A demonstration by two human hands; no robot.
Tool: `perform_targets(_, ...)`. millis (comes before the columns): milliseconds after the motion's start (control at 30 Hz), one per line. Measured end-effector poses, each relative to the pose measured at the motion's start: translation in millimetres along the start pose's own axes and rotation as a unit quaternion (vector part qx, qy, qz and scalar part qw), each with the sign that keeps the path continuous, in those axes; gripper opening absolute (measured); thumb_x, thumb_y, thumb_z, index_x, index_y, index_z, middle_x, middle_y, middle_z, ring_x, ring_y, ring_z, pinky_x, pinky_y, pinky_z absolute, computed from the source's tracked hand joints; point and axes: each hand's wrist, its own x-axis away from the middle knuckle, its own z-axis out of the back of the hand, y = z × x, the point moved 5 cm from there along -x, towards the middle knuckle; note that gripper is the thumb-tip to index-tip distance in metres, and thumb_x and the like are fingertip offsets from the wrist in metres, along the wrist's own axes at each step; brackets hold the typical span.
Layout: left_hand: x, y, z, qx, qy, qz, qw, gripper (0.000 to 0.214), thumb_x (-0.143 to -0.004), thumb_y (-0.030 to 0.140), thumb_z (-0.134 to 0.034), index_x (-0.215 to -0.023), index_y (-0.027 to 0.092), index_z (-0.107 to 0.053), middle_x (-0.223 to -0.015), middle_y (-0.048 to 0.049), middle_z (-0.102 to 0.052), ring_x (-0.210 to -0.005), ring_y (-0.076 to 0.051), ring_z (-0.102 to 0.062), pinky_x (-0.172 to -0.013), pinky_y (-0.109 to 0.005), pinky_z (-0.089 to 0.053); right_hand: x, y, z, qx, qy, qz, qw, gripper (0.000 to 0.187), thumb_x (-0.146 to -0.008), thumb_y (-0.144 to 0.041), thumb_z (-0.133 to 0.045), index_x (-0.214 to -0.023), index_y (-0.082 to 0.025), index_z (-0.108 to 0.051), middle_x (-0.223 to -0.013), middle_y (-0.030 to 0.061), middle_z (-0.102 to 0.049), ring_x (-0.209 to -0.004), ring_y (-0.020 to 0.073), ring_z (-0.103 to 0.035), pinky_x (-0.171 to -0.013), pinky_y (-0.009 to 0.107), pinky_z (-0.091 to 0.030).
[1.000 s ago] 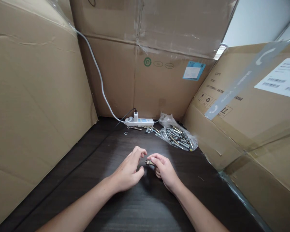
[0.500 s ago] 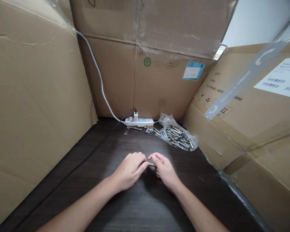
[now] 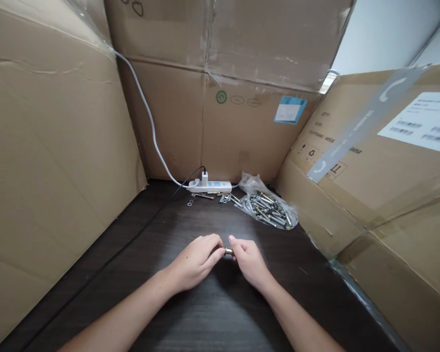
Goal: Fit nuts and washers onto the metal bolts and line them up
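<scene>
A brass-coloured metal anchor bolt [image 3: 228, 251] spans the small gap between my two hands, just above the dark table. My left hand [image 3: 202, 256] is closed, its thumb and fingers pinching the bolt's left end. Around the other end my right hand [image 3: 250, 259] is curled, with its thumb raised along the top. Both ends of the bolt are hidden by fingers. Farther back lies a clear plastic bag [image 3: 269, 208] full of similar bolts. Loose washers [image 3: 189, 203] and a long bolt [image 3: 204, 196] rest to its left.
A white power strip [image 3: 220, 186] with a plugged-in charger [image 3: 204, 178] sits against the back cardboard wall [image 3: 176, 117]. A black cable [image 3: 132, 237] crosses the table [image 3: 150, 318] on the left. Cardboard boxes stand at left [image 3: 58, 146] and right [image 3: 337, 205].
The right thumb has lifted and the right index finger has curled in, showing more of the bolt between my hands. The camera view has shifted slightly.
</scene>
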Motion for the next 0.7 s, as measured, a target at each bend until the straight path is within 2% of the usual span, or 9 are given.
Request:
perform_targets(133,-1,-5,-4.8,-0.018,-0.011,0.013,1.000,0.025,-0.095,0.032,-0.032,-0.082,0.019,-0.048,-0.082,-0.0001,-0.057,-0.073,-0.014,-0.050,-0.067,-0.026,-0.038,0,1,-1,0.015,-0.001,0.008,1.000,0.052,-0.086,-0.054,-0.037,-0.049,-0.018,-0.038,-0.048,-0.0041,-0.032,-0.047,0.0084,-0.030,-0.049,0.023,-0.022)
perform_targets(333,-2,2,-1.8,-0.055,-0.011,-0.037,0.998,0.013,-0.091,0.026,-0.040,-0.086,0.018,-0.050,-0.086,-0.0022,-0.056,-0.077,-0.015,-0.050,-0.070,-0.027,-0.038,-1,2,0,0.007,-0.047,-0.020,0.999,0.054,-0.085,-0.056,-0.038,-0.047,-0.017,-0.041,-0.044,-0.0045,-0.031,-0.045,0.0082,-0.029,-0.047,0.023,-0.021)
perform_targets(533,-1,-8,-7.9,0.065,-0.015,0.022,0.998,0.031,-0.095,0.036,-0.031,-0.077,0.019,-0.048,-0.073,0.0018,-0.053,-0.066,-0.012,-0.048,-0.061,-0.024,-0.037,2,-4,2,0.035,0.005,0.049,0.998,0.050,-0.089,-0.050,-0.036,-0.051,-0.017,-0.038,-0.049,-0.0039,-0.032,-0.048,0.0083,-0.031,-0.048,0.023,-0.022)
perform_targets(600,-1,-9,-9.2,0.062,-0.016,0.022,0.998,0.030,-0.095,0.036,-0.032,-0.077,0.019,-0.048,-0.074,0.0017,-0.053,-0.066,-0.012,-0.048,-0.061,-0.024,-0.037,3,-6,3,0.054,0.012,0.064,0.996,0.048,-0.089,-0.048,-0.036,-0.052,-0.018,-0.035,-0.051,-0.0041,-0.028,-0.049,0.0081,-0.028,-0.048,0.023,-0.020)
perform_targets(700,-1,-4,-6.2,0.008,-0.018,-0.011,1.000,0.023,-0.095,0.032,-0.035,-0.083,0.019,-0.050,-0.083,-0.0009,-0.055,-0.074,-0.014,-0.050,-0.067,-0.026,-0.038,2,-3,2,0.056,-0.003,0.039,0.998,0.050,-0.089,-0.049,-0.036,-0.050,-0.018,-0.032,-0.051,-0.0041,-0.025,-0.048,0.0079,-0.025,-0.048,0.024,-0.018)
